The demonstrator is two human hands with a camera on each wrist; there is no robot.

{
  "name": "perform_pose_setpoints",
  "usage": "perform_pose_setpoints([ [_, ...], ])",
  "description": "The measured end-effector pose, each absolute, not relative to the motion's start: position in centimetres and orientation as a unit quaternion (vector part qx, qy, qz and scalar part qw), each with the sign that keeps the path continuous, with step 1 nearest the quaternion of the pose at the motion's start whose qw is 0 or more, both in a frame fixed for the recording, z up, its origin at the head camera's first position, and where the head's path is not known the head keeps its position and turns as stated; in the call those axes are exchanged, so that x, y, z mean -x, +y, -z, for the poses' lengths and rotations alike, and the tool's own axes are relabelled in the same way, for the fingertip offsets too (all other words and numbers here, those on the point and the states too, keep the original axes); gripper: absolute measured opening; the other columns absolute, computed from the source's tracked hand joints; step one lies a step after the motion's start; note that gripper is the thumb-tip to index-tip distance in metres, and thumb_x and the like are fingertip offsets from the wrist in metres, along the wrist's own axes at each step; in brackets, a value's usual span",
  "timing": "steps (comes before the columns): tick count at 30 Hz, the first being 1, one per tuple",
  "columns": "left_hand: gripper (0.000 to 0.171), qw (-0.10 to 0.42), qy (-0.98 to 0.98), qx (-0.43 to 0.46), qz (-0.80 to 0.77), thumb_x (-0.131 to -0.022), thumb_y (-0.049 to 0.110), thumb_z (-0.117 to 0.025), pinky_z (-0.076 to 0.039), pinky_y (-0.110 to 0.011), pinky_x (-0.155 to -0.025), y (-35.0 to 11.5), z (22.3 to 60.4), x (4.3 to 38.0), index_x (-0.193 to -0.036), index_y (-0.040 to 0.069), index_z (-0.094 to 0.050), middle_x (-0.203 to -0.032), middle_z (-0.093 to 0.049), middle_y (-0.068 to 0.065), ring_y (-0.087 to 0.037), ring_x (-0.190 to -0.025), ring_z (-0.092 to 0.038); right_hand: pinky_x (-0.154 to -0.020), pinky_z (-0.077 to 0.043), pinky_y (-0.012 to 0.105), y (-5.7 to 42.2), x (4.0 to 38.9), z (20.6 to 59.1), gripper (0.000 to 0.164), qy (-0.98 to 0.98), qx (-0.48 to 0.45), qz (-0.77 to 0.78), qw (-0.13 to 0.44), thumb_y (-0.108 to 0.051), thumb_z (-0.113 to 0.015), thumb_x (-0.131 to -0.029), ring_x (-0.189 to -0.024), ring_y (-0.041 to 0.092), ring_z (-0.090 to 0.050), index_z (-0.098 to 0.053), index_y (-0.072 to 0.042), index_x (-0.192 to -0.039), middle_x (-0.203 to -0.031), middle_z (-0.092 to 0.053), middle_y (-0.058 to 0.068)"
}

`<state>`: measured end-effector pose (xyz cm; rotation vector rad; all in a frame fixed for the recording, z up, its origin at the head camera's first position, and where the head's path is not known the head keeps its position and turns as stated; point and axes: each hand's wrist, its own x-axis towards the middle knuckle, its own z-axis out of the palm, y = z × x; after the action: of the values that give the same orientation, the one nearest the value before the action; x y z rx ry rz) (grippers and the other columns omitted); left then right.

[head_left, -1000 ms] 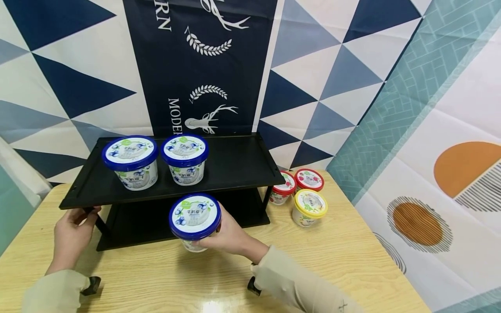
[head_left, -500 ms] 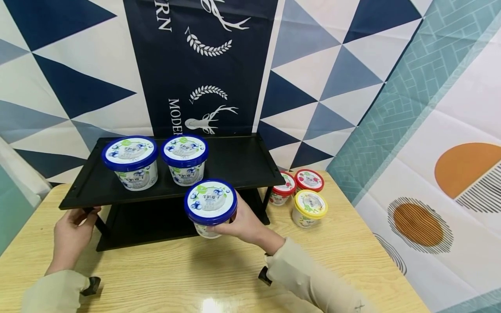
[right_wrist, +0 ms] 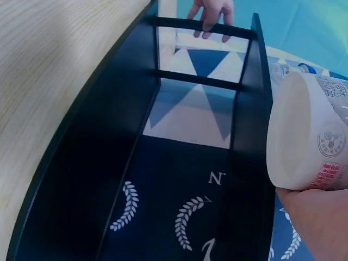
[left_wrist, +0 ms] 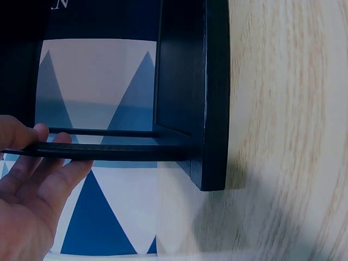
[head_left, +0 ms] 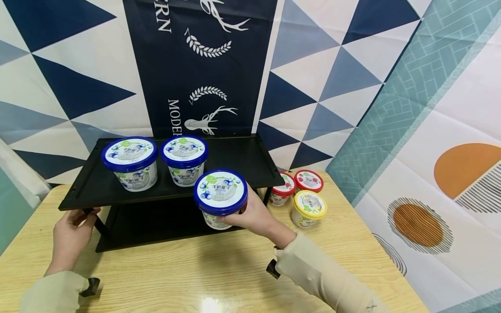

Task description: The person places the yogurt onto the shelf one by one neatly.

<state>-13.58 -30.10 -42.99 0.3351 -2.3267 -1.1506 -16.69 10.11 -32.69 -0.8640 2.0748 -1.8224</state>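
Observation:
In the head view my right hand [head_left: 256,217] grips a white tub with a blue lid and blueberry print [head_left: 221,193]. The tub is upright and overlaps the front edge of the black two-tier shelf's upper board [head_left: 242,154]. From the right wrist, the tub's pale base [right_wrist: 291,130] shows beside that board. My left hand [head_left: 72,234] holds the shelf's front left post [head_left: 101,227]. Thumb and fingers wrap the post [left_wrist: 125,153] in the left wrist view. Two similar blue-lidded tubs, one at the left [head_left: 135,167] and one beside it [head_left: 185,161], stand on the upper board.
Right of the shelf, on the wooden table [head_left: 156,278], stand two red-lidded tubs, one nearer [head_left: 283,187] and one behind [head_left: 309,180]. A yellow-lidded tub [head_left: 309,208] is in front of them. A patterned cloth wall [head_left: 305,91] rises behind the shelf.
My right hand has carried the blue-lidded tub rightward and up, from before the lower tier to the upper board's front edge. My left hand stays on the post.

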Motion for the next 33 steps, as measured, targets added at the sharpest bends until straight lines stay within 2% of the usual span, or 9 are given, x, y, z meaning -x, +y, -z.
perform_pose_setpoints([
  [16,0.021,0.25,-0.86,-0.127,0.427,-0.094,0.014,-0.051,-0.035,0.006,-0.066,-30.1,43.0,13.5,-0.106,-0.001,-0.059,-0.08,-0.042,0.043,0.028,-0.08,-0.039,-0.107,-0.04,0.049,11.0,17.2,31.1,0.083,0.735,0.277,0.613,0.087,-0.015,-0.076,-0.075,-0.126,0.031,-0.044,-0.026,-0.011,-0.141,-0.139,-0.041,0.014],
  [33,0.021,0.249,-0.861,-0.127,0.424,-0.094,0.014,-0.051,-0.034,0.006,-0.066,-30.2,43.0,13.6,-0.107,-0.001,-0.058,-0.08,-0.042,0.043,0.028,-0.079,-0.038,-0.105,-0.042,0.049,11.8,17.9,29.7,0.08,0.73,0.269,0.624,0.071,-0.013,-0.073,-0.076,-0.125,0.032,-0.043,-0.027,-0.012,-0.141,-0.139,-0.04,0.013],
])
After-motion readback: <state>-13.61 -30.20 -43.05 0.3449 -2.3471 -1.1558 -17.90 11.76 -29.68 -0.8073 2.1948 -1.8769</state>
